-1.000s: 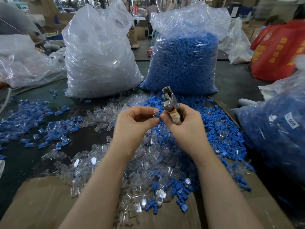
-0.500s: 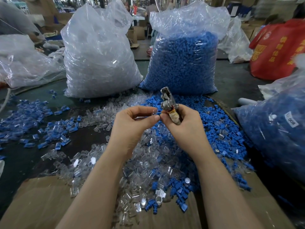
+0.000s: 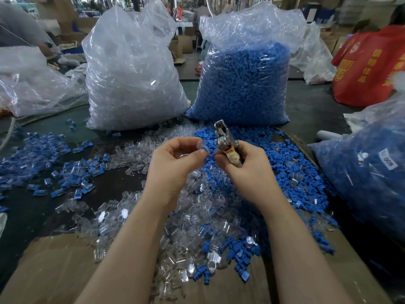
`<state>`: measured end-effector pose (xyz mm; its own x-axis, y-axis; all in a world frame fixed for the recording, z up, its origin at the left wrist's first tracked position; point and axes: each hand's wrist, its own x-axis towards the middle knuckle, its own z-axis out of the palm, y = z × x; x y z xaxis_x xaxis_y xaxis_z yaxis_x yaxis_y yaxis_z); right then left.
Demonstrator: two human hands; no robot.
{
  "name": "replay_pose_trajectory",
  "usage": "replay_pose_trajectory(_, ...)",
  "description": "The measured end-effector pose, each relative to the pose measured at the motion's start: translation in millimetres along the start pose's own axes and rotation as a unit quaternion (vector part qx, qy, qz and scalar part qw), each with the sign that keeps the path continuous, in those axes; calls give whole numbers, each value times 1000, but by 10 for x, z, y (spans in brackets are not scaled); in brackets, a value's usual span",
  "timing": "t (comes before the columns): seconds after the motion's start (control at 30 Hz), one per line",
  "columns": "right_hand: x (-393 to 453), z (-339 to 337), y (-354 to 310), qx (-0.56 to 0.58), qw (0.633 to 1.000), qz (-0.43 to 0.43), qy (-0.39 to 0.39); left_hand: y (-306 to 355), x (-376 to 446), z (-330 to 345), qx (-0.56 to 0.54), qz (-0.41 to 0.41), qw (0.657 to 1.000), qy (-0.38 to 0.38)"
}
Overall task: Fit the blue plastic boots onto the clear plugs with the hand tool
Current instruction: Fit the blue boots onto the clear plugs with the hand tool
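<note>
Left hand (image 3: pixel 175 160) pinches a small blue boot (image 3: pixel 206 149) between its fingers. Right hand (image 3: pixel 245 170), at 3 o'clock of it, grips the hand tool (image 3: pixel 226 144) upright.

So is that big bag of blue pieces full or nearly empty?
Full: the bag of blue pieces bulges with blue nearly up to its loose open top.
</note>
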<state>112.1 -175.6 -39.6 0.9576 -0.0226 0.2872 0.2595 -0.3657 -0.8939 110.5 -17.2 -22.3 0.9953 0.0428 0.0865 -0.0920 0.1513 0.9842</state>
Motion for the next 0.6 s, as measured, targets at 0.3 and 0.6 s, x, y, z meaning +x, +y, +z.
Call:
replay_pose_trajectory(0.3, 11, -47, 59, -68, 996, 10, -53, 22, 7, -13, 11, 22, 1000, 6)
replay_pose_trajectory(0.6, 7, -5, 61, -108, 991, 1, -79, 29, 18, -11, 26, 43, 999, -2)
